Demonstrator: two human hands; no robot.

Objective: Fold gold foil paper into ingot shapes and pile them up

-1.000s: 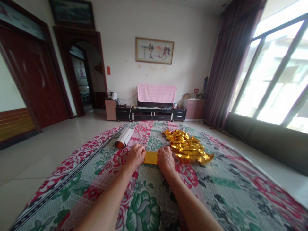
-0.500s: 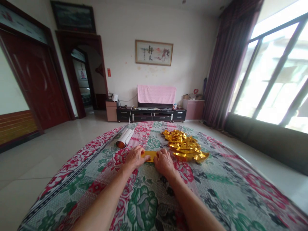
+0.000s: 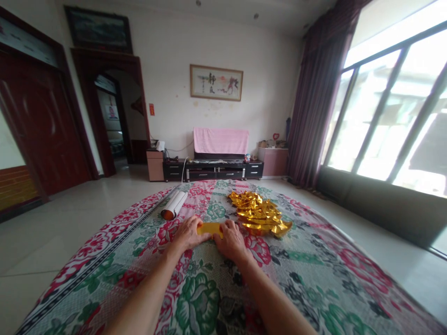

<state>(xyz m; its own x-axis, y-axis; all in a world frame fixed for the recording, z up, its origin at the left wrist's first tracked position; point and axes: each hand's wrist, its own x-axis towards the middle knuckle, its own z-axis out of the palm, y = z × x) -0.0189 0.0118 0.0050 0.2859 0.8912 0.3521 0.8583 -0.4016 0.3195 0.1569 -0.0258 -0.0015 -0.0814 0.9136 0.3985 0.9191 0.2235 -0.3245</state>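
A piece of gold foil paper [image 3: 209,228] is stretched between my two hands, just over the patterned cloth. My left hand [image 3: 190,232] grips its left end, thumb along the near edge. At the other end, my right hand [image 3: 230,237] has its fingers curled round the paper. To the right lies a pile of folded gold foil pieces [image 3: 258,215], shiny and pointed at the ends. Beyond my left hand rests a white roll [image 3: 175,204] with an orange-gold inside showing at its near end.
The round table wears a floral cloth [image 3: 199,298] in red, green and grey. Past it stands a low black cabinet [image 3: 213,171] with a pink cloth [image 3: 221,140] draped over something above it. A large window [image 3: 387,111] and a purple curtain [image 3: 310,102] are at the right.
The view has swung slightly to the right, so everything sits further left. Both hands still hold the foil paper, which now looks more raised and rounded between them.
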